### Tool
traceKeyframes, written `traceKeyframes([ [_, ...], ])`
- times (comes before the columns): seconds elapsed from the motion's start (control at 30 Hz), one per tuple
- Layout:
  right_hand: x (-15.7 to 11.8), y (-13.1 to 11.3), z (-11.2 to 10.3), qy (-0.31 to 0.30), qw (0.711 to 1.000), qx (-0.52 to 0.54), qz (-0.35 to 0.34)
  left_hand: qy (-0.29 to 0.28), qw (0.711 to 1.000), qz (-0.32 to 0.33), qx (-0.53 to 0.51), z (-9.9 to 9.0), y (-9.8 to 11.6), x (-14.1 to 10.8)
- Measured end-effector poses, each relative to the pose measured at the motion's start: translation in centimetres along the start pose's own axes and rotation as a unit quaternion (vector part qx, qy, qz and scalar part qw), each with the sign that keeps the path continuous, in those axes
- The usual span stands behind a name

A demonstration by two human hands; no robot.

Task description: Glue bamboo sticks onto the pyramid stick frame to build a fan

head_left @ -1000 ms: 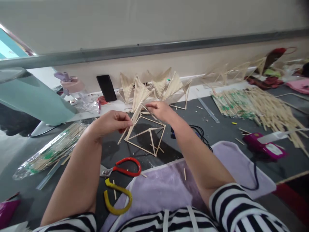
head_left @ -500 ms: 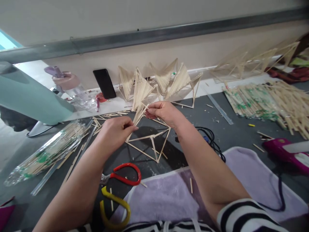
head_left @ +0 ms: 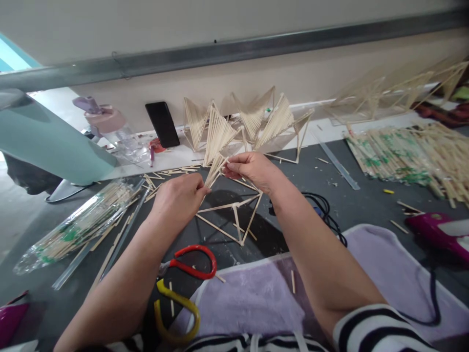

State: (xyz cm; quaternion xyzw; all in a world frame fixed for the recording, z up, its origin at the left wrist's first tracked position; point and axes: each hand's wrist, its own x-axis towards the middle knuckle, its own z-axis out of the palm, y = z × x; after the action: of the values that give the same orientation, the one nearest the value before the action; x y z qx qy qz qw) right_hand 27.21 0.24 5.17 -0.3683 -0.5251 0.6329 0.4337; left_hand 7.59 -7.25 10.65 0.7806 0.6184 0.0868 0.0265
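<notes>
A light wooden stick frame (head_left: 220, 232) stands on the grey table in front of me, with slats fanning up its far left side. My left hand (head_left: 181, 195) is closed, thumb and forefinger pinching the lower left of a wooden stick (head_left: 214, 177) in that fan. At the upper end, my right hand (head_left: 251, 171) pinches the same stick or one beside it; the fingers partly hide which. Just behind my hands are finished-looking stick models (head_left: 220, 134) with fanned slats. Red-handled scissors or pliers (head_left: 196, 264) lie nearer me, beside a yellow handle (head_left: 179, 313).
Bagged sticks (head_left: 73, 227) lie left, more stick packs (head_left: 392, 151) right. A magenta glue gun (head_left: 436, 234), coiled black cable (head_left: 326, 215) and purple cloth (head_left: 252, 293) are close by. A phone (head_left: 162, 124) leans at the back near a teal object (head_left: 51, 142). A clear strip (head_left: 337, 161) lies right.
The whole view has shifted slightly, so things sit a little further right. Both hands keep their pinch on the fan of sticks, with my left hand a touch higher.
</notes>
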Motion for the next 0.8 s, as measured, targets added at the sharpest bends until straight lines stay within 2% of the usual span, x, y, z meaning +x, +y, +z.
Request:
traceKeyframes([
  [0.43, -0.3, -0.7, 0.2, -0.006, 1.000, -0.025, -0.003, -0.010, 1.000, 0.006, -0.024, 0.2, -0.1, 0.1],
  [0.8, -0.2, -0.8, 1.2, 0.022, 0.993, -0.109, -0.045, -0.011, 1.000, -0.009, -0.027, 0.6, 0.0, 0.3],
])
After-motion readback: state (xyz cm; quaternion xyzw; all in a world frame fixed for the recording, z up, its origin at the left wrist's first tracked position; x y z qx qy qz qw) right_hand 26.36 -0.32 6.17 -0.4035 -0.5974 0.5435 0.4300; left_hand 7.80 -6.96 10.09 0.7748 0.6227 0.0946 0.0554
